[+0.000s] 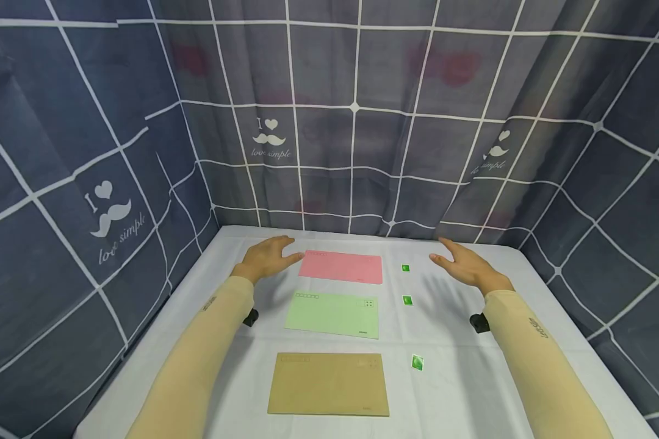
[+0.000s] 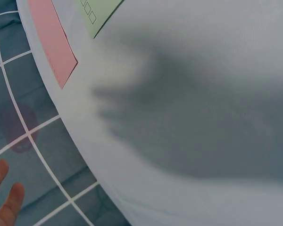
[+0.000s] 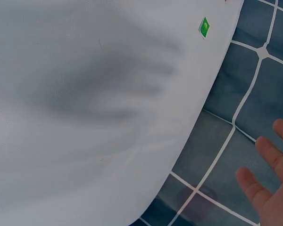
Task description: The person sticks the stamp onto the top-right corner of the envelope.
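Note:
My left hand (image 1: 266, 257) hovers over the table's far left part, fingers relaxed and holding nothing. Its thumb tip overlaps the left end of a pink envelope (image 1: 342, 267) in the head view. Nearer to me lie a light green envelope (image 1: 332, 314) and a brown envelope (image 1: 328, 384), in one column. To the right of each envelope is a small green stamp: a far stamp (image 1: 405, 267), a middle stamp (image 1: 407, 300) and a near stamp (image 1: 417, 362). My right hand (image 1: 467, 264) is raised right of the far stamp, empty, with its fingers spread in the right wrist view.
A white cloth covers the table (image 1: 450, 390). Dark curtains (image 1: 324, 140) with white grid lines stand close behind it and along both sides. Black wrist devices show below each sleeve, one at the left wrist (image 1: 251, 317) and another at the right wrist (image 1: 479, 323).

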`<state>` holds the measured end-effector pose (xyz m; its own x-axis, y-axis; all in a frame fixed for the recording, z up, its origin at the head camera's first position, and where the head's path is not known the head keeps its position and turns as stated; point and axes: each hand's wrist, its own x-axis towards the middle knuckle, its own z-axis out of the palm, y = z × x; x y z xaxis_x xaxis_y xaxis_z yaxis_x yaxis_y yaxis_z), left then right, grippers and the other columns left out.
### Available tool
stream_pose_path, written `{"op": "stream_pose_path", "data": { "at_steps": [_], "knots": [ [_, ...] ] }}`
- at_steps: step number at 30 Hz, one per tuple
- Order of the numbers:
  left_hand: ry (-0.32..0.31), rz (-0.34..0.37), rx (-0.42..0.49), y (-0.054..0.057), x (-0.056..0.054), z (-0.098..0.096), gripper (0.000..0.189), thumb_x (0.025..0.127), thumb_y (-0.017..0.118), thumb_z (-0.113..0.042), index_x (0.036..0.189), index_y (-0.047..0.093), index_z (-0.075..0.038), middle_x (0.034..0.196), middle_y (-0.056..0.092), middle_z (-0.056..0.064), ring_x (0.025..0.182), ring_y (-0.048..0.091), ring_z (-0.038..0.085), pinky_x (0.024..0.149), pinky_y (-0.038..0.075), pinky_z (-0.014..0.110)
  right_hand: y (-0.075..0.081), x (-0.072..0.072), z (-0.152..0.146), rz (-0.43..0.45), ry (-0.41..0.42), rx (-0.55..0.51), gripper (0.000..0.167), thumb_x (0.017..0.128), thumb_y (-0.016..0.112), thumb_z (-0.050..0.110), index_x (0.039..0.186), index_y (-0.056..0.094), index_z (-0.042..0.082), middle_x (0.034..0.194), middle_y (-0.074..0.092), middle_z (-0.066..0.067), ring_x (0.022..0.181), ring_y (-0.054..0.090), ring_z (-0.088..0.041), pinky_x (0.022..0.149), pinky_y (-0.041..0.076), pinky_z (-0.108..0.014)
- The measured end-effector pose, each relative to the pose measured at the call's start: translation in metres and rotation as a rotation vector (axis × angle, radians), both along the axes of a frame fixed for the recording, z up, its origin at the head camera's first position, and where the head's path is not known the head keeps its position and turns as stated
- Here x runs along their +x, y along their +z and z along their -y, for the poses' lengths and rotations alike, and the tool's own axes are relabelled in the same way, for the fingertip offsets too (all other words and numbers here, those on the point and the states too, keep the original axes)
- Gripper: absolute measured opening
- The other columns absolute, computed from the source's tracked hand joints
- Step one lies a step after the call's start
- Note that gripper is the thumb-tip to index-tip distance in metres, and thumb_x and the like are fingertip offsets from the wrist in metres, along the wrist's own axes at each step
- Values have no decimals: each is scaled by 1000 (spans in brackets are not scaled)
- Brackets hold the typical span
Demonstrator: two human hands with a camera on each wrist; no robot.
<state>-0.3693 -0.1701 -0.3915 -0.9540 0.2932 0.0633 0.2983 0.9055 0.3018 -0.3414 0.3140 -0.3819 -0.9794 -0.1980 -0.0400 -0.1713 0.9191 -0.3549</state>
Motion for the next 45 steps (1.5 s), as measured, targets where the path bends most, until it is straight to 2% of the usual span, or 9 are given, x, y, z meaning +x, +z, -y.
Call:
{"op": "stream_pose_path", "data": {
  "at_steps": [12,26,40,45],
  "knots": [
    [4,-13,23,-8,5,-1,76,94,50,-67,150,48,-15,154,49,8,143,45,30,115,39,55,-3,0,3,-3,7,-15,90,101,37,65,156,22,-5,160,25,-31,147,23,-51,118,19,-67],
    [-24,-25,22,-12,13,4,73,94,54,-64,146,53,-13,148,55,9,138,51,32,110,43,54,-8,-3,1,-23,13,-14,90,100,37,65,155,26,-6,158,28,-32,146,26,-52,118,22,-67],
    [-46,-54,31,-17,22,5,65,95,58,-56,144,55,-13,147,57,9,137,52,31,111,44,53,-12,-3,1,-17,10,-9,89,101,36,65,155,26,-5,158,29,-32,145,28,-52,117,23,-68],
    [-59,-45,37,-19,26,4,64,95,58,-55,144,55,-14,147,56,8,138,51,30,112,43,51,-12,-2,2,-12,12,-12,89,101,36,65,155,26,-5,158,28,-32,145,28,-52,117,23,-68]
  ]
}}
